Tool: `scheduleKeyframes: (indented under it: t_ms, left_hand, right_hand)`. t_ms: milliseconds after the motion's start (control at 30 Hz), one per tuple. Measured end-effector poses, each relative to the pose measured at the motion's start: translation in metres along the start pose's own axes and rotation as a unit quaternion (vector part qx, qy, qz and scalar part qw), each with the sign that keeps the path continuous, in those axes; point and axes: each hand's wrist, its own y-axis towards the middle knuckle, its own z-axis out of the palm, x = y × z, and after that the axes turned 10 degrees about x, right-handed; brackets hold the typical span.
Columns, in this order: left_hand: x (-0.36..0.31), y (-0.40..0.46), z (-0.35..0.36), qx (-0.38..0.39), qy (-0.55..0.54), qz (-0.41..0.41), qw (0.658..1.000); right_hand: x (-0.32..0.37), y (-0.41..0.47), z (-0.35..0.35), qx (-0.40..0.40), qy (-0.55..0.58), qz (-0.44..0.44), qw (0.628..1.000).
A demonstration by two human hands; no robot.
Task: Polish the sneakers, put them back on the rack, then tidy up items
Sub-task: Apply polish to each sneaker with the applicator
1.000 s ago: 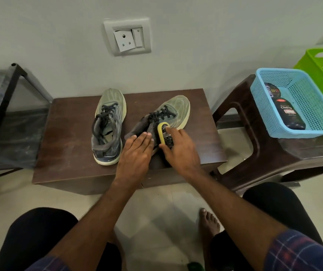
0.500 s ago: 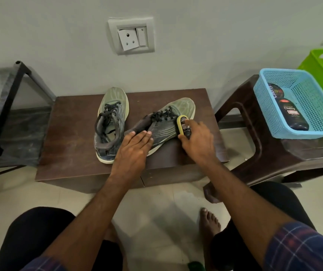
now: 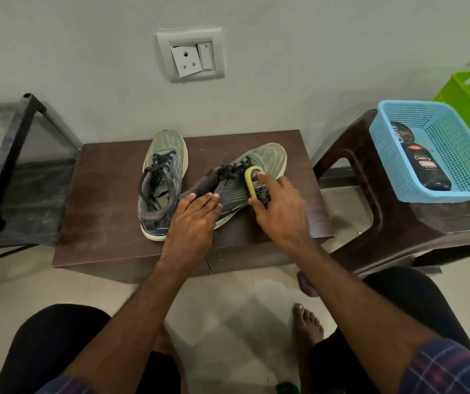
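**Inspector:** State the position.

**Observer:** Two grey-and-pale-green lace-up sneakers sit on the low dark-brown wooden bench. The left sneaker stands upright, untouched. The right sneaker lies tipped toward the person, angled across the bench top.

**Inspector:** The hands?

**Observer:** The left hand lies flat with fingers together, pressing the heel end of the right sneaker. The right hand is closed around a small yellow-edged sponge applicator with a dark label, its yellow edge against the sneaker's side near the laces.

**Inspector:** Your assessment of the step?

**Observer:** Polishing of the second shoe appears under way. For a sound result I judge the left hand should bear down firmly so the shoe does not slide, and the sponge should travel in short, even strokes along the panel, clear of the black laces. The toe area looks paler and probably needs attention.

**Inspector:** Outstanding items?

**Observer:** A black polish bottle lies in the blue perforated plastic basket on the brown plastic stool to the right. The dark metal-framed rack stands at left, no shoes visible on it.
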Motion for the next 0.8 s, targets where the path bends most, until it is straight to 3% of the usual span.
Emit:
scheduleKeyframes:
  t_ms: [100,200,267,333,433,633,700,800]
  left_hand:
    - [-0.001,0.002,-0.001,-0.012,-0.003,0.005,1.0]
    - [0.0,0.002,-0.003,-0.008,-0.016,0.008,1.0]
    - [0.0,0.001,-0.003,-0.004,-0.025,0.005,1.0]
    - [0.0,0.001,-0.003,-0.007,-0.022,0.002,1.0]
    - [-0.001,0.003,-0.002,-0.013,-0.016,-0.007,1.0]
    - [0.0,0.002,-0.003,-0.007,-0.029,0.003,1.0]
    - [0.0,0.001,-0.002,-0.014,-0.035,0.002,0.999]
    - [-0.001,0.004,-0.001,-0.018,-0.022,-0.011,1.0]
  right_hand:
    - [0.006,-0.008,0.013,0.065,-0.019,-0.062,0.996]
    - [-0.014,0.007,0.0,0.051,-0.002,0.055,0.997]
    - [-0.018,0.007,-0.007,0.017,-0.003,0.073,0.997]
    - [-0.001,-0.003,-0.001,0.013,0.005,-0.001,1.0]
    - [0.018,-0.015,0.018,0.073,-0.017,-0.091,0.993]
    - [-0.013,0.01,-0.005,0.038,-0.03,0.084,0.995]
    - [0.0,0.001,-0.003,0.021,-0.026,0.027,0.999]
    - [0.021,-0.012,0.011,0.067,-0.051,-0.079,0.993]
